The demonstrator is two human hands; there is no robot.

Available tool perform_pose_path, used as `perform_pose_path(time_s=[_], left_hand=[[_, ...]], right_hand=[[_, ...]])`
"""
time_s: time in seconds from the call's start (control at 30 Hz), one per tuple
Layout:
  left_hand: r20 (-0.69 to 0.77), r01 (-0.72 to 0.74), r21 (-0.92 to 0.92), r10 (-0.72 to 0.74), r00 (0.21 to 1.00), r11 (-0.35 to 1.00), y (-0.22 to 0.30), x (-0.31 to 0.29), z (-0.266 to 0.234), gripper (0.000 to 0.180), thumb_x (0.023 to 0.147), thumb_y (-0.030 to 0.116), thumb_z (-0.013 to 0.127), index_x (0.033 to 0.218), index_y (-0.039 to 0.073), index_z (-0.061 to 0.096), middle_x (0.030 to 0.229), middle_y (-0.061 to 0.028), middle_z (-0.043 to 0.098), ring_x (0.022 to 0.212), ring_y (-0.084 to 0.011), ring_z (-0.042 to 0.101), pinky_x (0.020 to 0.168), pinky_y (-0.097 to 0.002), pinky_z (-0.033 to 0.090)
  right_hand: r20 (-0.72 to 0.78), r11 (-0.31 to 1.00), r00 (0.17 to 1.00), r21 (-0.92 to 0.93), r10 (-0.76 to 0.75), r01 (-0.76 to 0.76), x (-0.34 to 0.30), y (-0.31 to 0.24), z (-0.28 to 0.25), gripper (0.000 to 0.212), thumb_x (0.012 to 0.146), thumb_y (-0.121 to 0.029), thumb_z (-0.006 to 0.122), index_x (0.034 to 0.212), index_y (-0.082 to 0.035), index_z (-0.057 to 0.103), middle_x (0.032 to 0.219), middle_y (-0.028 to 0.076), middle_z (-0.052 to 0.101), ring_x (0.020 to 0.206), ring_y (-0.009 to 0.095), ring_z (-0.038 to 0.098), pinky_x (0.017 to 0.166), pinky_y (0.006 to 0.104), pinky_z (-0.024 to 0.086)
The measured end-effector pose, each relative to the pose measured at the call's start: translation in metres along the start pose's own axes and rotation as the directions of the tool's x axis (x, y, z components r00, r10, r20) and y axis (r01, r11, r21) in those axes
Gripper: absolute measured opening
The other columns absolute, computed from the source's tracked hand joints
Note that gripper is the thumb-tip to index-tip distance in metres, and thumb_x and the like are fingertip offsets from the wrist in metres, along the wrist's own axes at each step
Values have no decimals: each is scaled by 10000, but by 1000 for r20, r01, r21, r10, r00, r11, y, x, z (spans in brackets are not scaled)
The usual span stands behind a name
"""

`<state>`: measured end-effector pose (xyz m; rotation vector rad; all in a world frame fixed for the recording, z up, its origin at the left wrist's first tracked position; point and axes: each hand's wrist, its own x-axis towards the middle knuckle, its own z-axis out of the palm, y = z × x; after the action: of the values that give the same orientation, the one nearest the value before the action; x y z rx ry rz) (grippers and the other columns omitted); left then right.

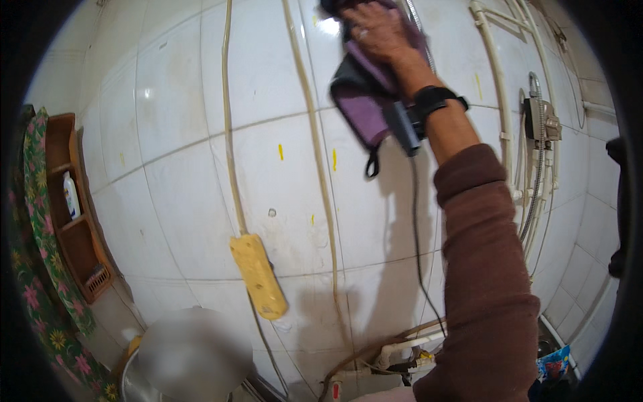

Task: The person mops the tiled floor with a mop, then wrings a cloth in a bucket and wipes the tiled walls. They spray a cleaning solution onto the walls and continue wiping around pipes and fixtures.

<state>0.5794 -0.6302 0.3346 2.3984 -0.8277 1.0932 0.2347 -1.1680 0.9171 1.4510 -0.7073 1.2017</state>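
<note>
At the top of the head view my right hand (379, 32) presses a purple cloth with black edging (365, 110) against the white tiled wall (181, 194). Its fingers lie over the cloth, bent a little, with a ring on one of them. The lower part of the cloth hangs free, with a black loop at its corner. Around my right wrist is a black band (439, 100) carrying a small box, from which a thin dark cable runs down. A brown sleeve (489, 268) covers the forearm. My left hand is out of view.
A yellow power strip (259, 276) hangs on the wall below two cable conduits. Pipes and a metal hose (536, 181) run down the right side. A wooden shelf (60, 147) with a white bottle (71, 195) stands left, beside a flowered curtain (37, 288). A blurred metal pot (194, 355) sits below.
</note>
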Motion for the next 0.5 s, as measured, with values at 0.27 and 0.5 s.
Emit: perform_pose_path(time_s=[0.27,0.5], left_hand=[[22,1,147,-4,1000,989,-22,-22,30,475,773,238,565,1154,-40,505,975,-257,540,945,-446,510,966,-584,332],[51,-17,181,8,999,983,-33,-42,38,398,851,242,506,1124,-48,511,1014,-269,533,983,-459,507,961,-600,328]], right_hand=[[-120,995,992,-96,-47,36,-128,4,-17,465,830,-182,525,1292,-194,473,1150,103,474,1202,313,374,974,613,248],[216,988,969,118,-124,100,-305,-129,-67,425,699,-74,597,1122,-83,558,1100,142,504,1134,365,411,978,634,225]])
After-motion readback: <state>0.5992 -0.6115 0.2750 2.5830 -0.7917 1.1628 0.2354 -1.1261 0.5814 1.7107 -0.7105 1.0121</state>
